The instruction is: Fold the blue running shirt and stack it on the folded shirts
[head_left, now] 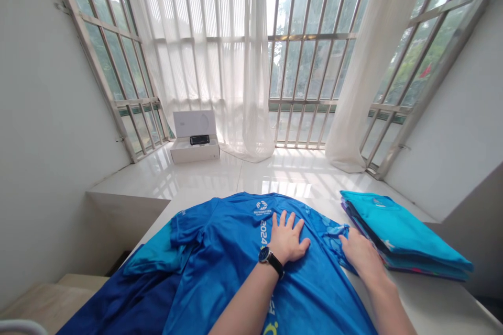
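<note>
A blue T-shirt (pixel 231 256) with white lettering lies spread on the white surface, its collar toward the window. My left hand (pixel 288 238), with a black watch (pixel 270 260) on the wrist, rests flat on the shirt's upper front, fingers spread. At the shirt's right sleeve (pixel 332 233), my right hand (pixel 359 251) has its fingers closed on the sleeve's edge. Under the shirt's left side lie a teal garment (pixel 153 254) and a dark navy garment (pixel 121 303).
A stack of folded clothes (pixel 404 227), turquoise on top, sits to the right. By the window stands an open white box (pixel 194 152) with a black object (pixel 199 140) in it. White curtains (pixel 251 63) hang before metal window bars.
</note>
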`<state>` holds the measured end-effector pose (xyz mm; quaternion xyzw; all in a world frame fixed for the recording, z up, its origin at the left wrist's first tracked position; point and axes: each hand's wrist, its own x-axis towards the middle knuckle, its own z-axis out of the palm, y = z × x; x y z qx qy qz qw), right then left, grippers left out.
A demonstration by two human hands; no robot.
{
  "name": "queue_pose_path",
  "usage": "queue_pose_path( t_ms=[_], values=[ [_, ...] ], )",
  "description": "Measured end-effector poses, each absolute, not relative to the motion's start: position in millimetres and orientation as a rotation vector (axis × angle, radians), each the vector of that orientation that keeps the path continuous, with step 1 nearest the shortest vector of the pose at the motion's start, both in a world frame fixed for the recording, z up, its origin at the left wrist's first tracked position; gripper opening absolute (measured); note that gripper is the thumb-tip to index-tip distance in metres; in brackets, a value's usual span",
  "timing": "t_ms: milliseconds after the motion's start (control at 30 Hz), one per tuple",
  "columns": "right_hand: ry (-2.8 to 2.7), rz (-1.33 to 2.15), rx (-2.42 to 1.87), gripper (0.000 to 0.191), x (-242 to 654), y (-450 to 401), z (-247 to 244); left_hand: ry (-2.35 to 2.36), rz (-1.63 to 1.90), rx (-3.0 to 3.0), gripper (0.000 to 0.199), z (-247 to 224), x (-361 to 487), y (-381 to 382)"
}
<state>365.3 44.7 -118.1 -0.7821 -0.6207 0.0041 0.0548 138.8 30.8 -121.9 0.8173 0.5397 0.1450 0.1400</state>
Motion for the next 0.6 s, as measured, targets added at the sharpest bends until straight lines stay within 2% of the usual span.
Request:
queue_pose_path(
  t_ms=[233, 400, 600],
  values=[
    [-1.891, 0.16, -2.361, 0.051, 372.7, 49.0, -123.3, 1.57, 0.428, 2.374, 0.07, -120.4, 139.2, 30.6],
    [-1.763, 0.107, -2.144, 0.061, 372.2, 51.2, -120.2, 1.551, 0.414, 2.371, 0.071, -119.5, 139.1, 31.1],
    [-1.423, 0.286, -1.815, 0.064, 364.3, 54.6, -107.8, 1.485, 0.505, 2.451, 0.064, -116.2, 141.4, 30.1]
  ],
)
